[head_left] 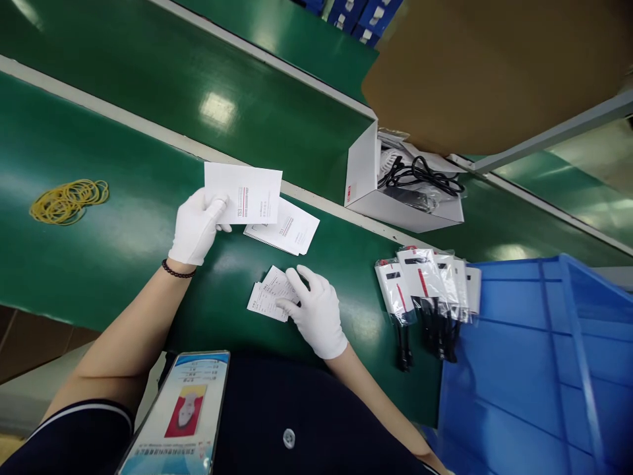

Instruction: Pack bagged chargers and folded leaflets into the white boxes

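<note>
In a white glove, my left hand [196, 225] pinches a white printed booklet [254, 191] by its left part, thumb on top. Under and beside that booklet lies a small pile of similar booklets [291, 231] on the green bench. My right hand [319, 310], also gloved, reaches over small printed paper slips [270, 297] lying nearer to me. Its thumb and fingers are bent and apart at the right edge of the slips. Whether the fingertips touch the top slip I cannot tell.
Yellow rubber bands [69, 201] lie in a heap at the left. To the right are several bagged white packets [420, 274] with black cables, beside a blue crate [519, 343]. A white box [363, 171] holding cables stands behind, on the green bench [128, 264].
</note>
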Motion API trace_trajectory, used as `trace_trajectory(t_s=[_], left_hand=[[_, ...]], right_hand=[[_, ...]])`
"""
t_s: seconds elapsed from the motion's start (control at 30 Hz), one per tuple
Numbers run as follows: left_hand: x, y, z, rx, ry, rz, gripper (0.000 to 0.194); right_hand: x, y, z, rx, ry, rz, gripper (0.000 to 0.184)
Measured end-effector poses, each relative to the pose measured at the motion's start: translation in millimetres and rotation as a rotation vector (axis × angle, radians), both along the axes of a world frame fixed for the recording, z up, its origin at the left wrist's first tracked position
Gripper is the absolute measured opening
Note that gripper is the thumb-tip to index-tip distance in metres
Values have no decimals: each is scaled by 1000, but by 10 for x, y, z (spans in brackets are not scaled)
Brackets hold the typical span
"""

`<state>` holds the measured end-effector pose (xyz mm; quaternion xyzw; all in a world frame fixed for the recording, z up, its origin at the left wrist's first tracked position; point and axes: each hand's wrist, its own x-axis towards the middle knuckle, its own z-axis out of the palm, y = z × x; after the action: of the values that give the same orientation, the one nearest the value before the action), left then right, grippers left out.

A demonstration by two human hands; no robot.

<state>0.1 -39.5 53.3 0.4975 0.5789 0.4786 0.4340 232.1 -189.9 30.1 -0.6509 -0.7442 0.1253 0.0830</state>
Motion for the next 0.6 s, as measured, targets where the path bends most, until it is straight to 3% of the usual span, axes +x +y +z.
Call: trace_trajectory(t_s=[0.1,0.23,0.3,0.37,0.43,0.5,0.6], left_hand=[[-11,4,-34,18,8,-11,27],[47,-85,-85,43,-28,-134,34],[155,-214,-88,36,0,-196,36],[312,-405,-86,4,54,-289,36],[474,-623,-101,-79,51,-422,37],[594,-805,-146,-200,-4,-505,40],[652,-889,-237,-316,-56,-449,41]], right_hand=[[10,-66,-13,-57,315,-107,17],[45,-40,70,-287,850,-420,29],[43,18,116,-280,968,-535,35],[3,82,157,-208,970,-598,36],[-74,136,200,-107,842,-616,34],[-150,183,256,-65,638,-518,31],[-93,252,348,-102,416,-280,28]])
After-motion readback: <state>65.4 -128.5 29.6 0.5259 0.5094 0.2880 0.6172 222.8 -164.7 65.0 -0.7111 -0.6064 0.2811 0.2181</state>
